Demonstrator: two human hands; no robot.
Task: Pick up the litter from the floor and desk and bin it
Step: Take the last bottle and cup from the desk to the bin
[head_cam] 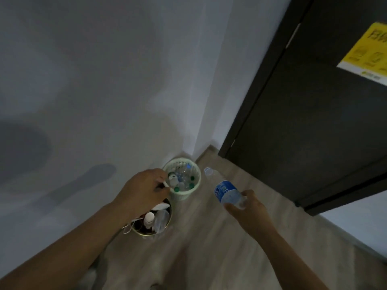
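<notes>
- Holding a clear plastic bottle with a blue label in my right hand, fingers clamped round its base end, so its long axis runs up and to the left, cap end leading toward the corner of the room.
- The pale green mesh bin stands on the floor in that corner, against the wall, already well filled with bottles and green caps; it lies ahead and to the left of the bottle's cap end, near it but not under it.
- My left hand hangs just over the near-left rim of that bin, fingers curled together; something small and white seems pinched there, though I cannot tell what it is.
- Nearer to me, partly under my left wrist, sits a second, darker round bin with more litter inside.
- My judgement: the right hand is the one to finish this, and the move turns on carrying the bottle leftward until its cap end is over the green bin's mouth before I let go.
- With the bin this full, the bottle could roll off the heap.
</notes>
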